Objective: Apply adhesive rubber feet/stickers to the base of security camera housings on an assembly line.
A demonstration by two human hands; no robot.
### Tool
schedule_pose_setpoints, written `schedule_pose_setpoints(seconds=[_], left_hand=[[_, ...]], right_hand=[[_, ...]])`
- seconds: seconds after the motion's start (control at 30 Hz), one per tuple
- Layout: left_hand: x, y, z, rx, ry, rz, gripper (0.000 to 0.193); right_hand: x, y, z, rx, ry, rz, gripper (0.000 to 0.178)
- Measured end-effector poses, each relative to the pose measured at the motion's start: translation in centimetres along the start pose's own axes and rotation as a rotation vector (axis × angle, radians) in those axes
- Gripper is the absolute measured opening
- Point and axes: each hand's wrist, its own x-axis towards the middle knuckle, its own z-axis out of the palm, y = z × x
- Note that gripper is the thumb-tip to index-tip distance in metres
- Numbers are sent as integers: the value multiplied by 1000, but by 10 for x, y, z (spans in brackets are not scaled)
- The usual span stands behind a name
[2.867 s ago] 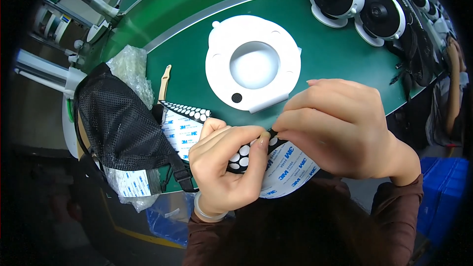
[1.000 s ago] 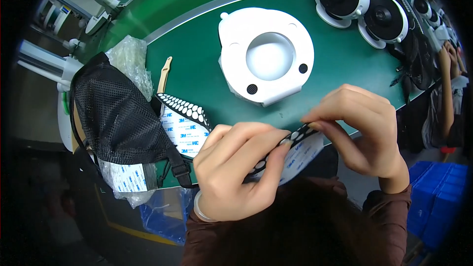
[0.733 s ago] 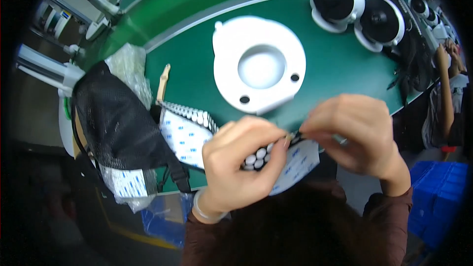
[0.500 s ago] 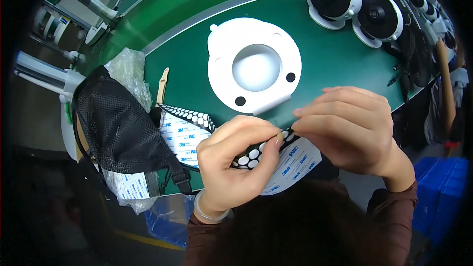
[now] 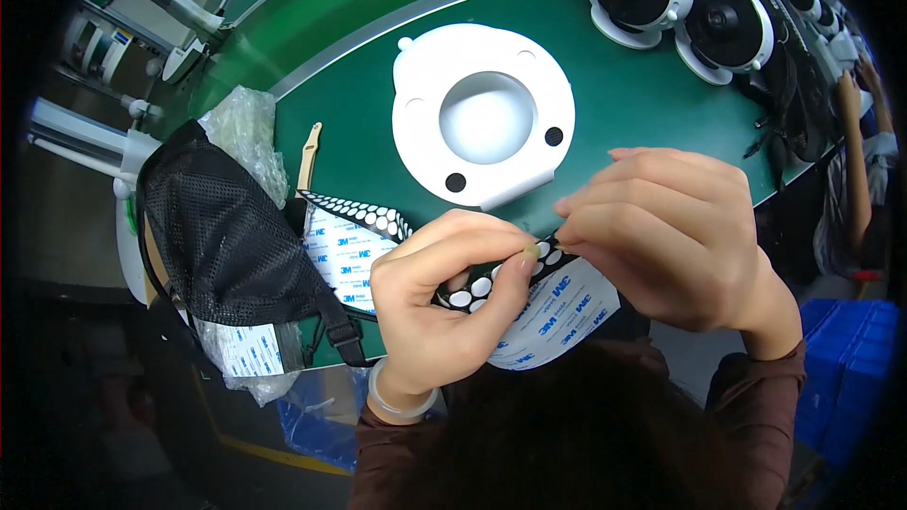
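Observation:
My left hand (image 5: 430,307) is closed, thumb and forefinger pinching a bent sheet of round adhesive pads (image 5: 557,316). White dots on black cover one face of the sheet, and its backing is white with blue print. My right hand (image 5: 675,241) is closed too, its thumb and fingertips pressed together at the sheet's upper edge; whatever lies between them is hidden. Just beyond my hands a white ring-shaped housing (image 5: 416,132) lies on the green table, with a round hollow in its middle. Two black round pads (image 5: 455,182) sit on its near side.
A black mesh bag (image 5: 227,236) with a strap hangs over the table's left edge, beside clear plastic wrap (image 5: 246,132) and a beige strip (image 5: 309,156). Several white-and-black cameras (image 5: 727,24) stand at the far right near black cables (image 5: 798,104). Blue crates (image 5: 846,368) are lower right.
The housing and table sit slightly higher in the view. Both hands keep their pinch, the right one shifted a little up, and the sheet has tilted slightly.

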Motion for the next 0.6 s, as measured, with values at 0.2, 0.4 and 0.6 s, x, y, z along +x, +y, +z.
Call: schedule_pose_setpoints(seconds=[0.2,0.4,0.6], left_hand=[[0,4,3,351,200,55,11],[-6,2,4,560,256,83,12],[-1,-3,9,448,259,61,12]], right_hand=[[2,-12,-7,-28,87,-44,8],[36,34,-5,341,209,470,16],[49,40,-3,373,113,532,19]])
